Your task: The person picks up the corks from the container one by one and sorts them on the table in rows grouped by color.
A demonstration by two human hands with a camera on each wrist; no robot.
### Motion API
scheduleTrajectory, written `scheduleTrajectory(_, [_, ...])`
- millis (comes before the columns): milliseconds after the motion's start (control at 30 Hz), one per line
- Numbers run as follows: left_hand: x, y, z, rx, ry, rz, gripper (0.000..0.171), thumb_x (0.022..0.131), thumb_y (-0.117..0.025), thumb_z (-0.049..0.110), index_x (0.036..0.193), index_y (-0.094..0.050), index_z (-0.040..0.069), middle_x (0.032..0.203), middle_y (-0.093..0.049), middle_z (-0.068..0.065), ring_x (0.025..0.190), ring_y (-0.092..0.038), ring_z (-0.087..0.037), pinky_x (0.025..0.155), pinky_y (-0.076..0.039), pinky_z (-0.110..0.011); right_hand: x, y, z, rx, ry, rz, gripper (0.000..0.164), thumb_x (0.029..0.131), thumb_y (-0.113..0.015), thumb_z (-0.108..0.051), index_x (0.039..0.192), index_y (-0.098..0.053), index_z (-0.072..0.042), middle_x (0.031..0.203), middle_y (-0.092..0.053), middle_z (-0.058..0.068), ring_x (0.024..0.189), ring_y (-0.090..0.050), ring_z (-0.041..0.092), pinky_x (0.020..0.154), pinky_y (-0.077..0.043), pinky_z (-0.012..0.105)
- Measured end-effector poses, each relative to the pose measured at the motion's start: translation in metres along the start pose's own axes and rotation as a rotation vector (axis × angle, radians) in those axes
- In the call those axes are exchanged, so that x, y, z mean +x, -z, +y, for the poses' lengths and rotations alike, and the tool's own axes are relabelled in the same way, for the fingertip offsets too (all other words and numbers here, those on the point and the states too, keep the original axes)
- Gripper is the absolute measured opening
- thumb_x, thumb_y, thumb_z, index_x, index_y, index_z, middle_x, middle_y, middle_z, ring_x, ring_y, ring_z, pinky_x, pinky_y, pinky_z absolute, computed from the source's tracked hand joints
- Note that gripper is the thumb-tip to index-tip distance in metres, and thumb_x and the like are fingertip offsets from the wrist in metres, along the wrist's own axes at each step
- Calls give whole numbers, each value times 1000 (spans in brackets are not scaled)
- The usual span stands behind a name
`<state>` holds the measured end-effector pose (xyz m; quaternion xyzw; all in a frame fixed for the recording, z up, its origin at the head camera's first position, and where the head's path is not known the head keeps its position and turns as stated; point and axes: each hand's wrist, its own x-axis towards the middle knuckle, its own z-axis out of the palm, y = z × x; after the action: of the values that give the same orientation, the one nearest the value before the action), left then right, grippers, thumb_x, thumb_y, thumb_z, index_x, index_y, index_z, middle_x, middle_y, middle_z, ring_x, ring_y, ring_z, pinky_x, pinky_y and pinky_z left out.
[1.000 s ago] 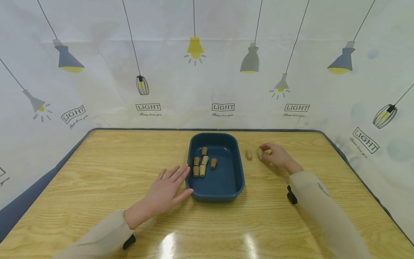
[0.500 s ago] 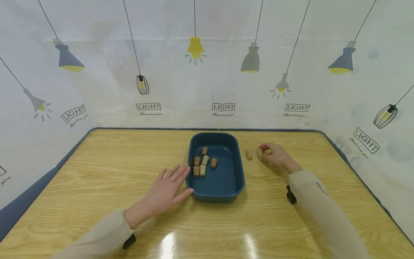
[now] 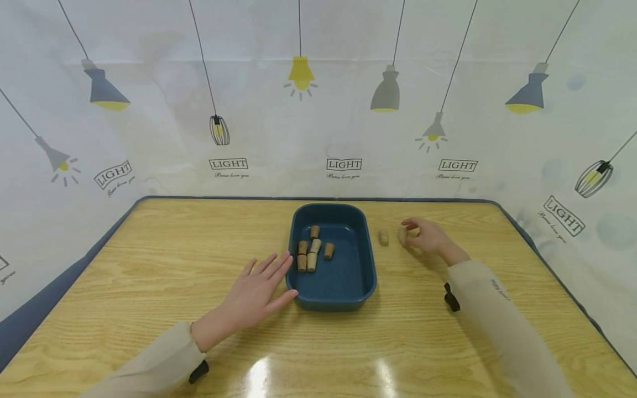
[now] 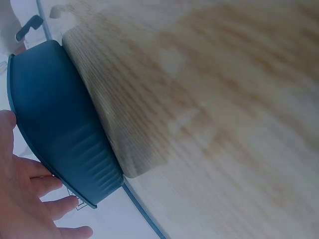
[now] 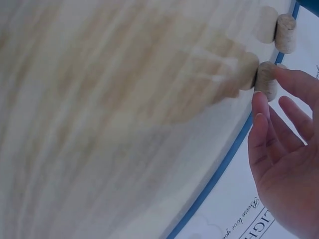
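L hand (image 3: 254, 296): fingers straight + spread apart, tips at the L rim of a dark blue tray (image 3: 345, 282). L wrist view agrees: digits touch the rim from outside, not curled round it.

R hand (image 3: 429, 239): far R, clamped on a pale cork (image 3: 401, 236) — thumb one side, fingertip the other; clearest in R wrist view. Cork is at desk level, R of tray.

2nd pale cork (image 3: 383, 238): on desk, betw. tray and the pinched one, near both, touching neither.

Tray: approx. mid-desk. Holds six corks (image 3: 312, 261), mostly toward L wall — a brown pair and a pale pair side by side, one brown farther off, one brown a bit to R.

Desk (image 3: 199, 237): light wood grain, dk blue border at far edge. Backdrop (image 3: 269, 121) beyond: white, printed w/ hanging lamps and "LIGHT". Sleeves (image 3: 502, 320) beige, both arms.
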<state>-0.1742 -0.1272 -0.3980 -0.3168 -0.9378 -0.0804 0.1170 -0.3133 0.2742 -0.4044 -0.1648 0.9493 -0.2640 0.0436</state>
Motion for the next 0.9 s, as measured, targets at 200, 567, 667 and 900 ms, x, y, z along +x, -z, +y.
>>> scheduleTrajectory(200, [0, -1, 0, 3, -1, 4, 67, 90, -34, 53, 138, -31, 6, 141, -27, -7, 127, -24, -26, 96, -19, -53, -2, 9, -7, 6, 31, 29, 44, 84, -58, -9, 123, -45, 5, 116, -48, 27, 84, -54, 33, 72, -43, 44])
scheduleTrajectory(567, [0, 1, 0, -3, 3, -3, 67, 90, -33, 54, 138, -30, 7, 141, -26, -7, 128, -22, -24, 97, -19, -53, 5, 22, -47, 10, 126, 85, 42, 87, -57, -20, 122, -49, 0, 116, -51, 20, 82, -54, 28, 68, -44, 41])
scheduleTrajectory(667, [0, 1, 0, -2, 2, -1, 67, 90, -33, 54, 138, -30, 7, 141, -26, -7, 128, -22, -24, 96, -20, -53, 8, 21, -63, 18, 144, 97, 40, 86, -57, -23, 120, -51, -2, 115, -53, 18, 82, -56, 27, 69, -44, 40])
scheduleTrajectory(900, [0, 1, 0, -4, 1, 2, 67, 90, -33, 54, 138, -31, 7, 141, -27, -7, 128, -23, -24, 96, -20, -53, 11, 16, -107, 81, 197, 83, 36, 87, -58, -20, 119, -53, -4, 113, -54, 13, 78, -56, 23, 67, -45, 37])
